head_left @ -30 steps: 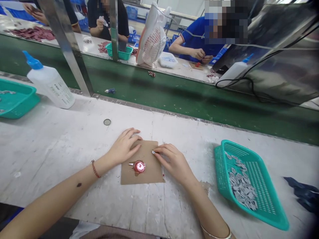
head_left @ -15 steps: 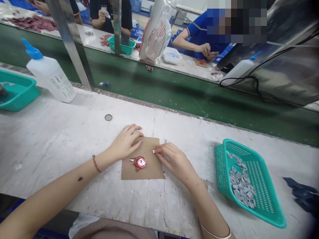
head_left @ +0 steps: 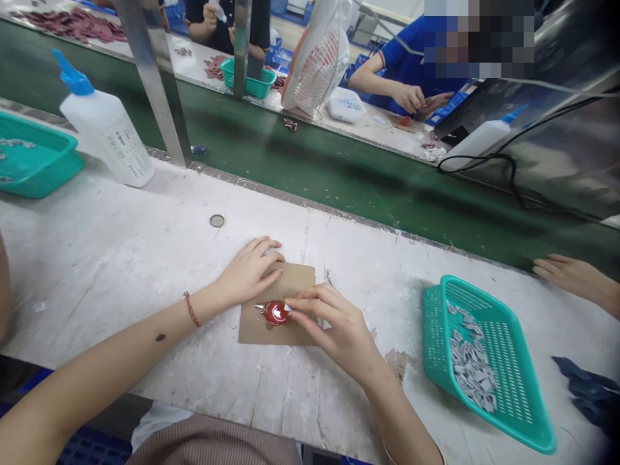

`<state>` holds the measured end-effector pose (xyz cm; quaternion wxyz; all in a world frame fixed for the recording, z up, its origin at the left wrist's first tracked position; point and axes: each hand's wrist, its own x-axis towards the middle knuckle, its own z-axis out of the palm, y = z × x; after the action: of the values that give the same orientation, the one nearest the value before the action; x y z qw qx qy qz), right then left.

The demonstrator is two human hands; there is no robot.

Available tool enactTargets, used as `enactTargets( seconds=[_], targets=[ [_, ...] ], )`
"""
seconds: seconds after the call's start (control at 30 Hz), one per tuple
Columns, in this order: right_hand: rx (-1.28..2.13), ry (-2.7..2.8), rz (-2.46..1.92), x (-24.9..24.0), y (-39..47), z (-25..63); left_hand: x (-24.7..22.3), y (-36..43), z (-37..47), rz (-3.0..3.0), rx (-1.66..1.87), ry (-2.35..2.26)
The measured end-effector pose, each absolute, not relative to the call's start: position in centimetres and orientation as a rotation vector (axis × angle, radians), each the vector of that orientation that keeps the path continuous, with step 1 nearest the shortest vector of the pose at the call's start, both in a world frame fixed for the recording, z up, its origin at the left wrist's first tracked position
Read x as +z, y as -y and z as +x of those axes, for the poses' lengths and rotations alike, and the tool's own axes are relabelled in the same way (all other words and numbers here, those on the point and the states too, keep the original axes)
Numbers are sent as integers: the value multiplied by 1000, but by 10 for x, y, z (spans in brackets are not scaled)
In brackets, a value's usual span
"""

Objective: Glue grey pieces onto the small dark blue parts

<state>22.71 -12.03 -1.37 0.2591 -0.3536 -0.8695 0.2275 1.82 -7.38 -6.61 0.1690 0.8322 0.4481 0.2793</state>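
A glossy red round piece with a small metal end at its left lies on a brown square card on the white worktable. My left hand rests with spread fingers on the table and the card's upper left edge, holding nothing. Between the thumb and fingertips of my right hand is a small whitish piece, right at the right edge of the red piece. Whether the two touch is hard to tell.
A green basket of small grey-white pieces stands right, beside dark cloth. Another person's hand reaches in at right. A glue bottle, green tray and bottle cap are left. A green belt runs behind.
My right hand has moved left with the small whitish piece, from the card's right side to the red piece. Another person's hand has appeared at the right. My left hand stays on the card's edge.
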Motion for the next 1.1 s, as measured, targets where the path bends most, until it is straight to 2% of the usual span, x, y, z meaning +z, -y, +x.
enactTargets(
  seconds=[0.67, 0.87, 1.1],
  targets=[
    [559, 2467, -917, -13, 127, 214, -68, 73, 18, 2348, 802, -1276],
    [714, 2366, -1011, -12, 125, 218, -67, 74, 17, 2340, 809, -1263],
    [946, 1999, -1362, -20, 104, 243, -69, 73, 17, 2319, 842, -1243]
  ],
)
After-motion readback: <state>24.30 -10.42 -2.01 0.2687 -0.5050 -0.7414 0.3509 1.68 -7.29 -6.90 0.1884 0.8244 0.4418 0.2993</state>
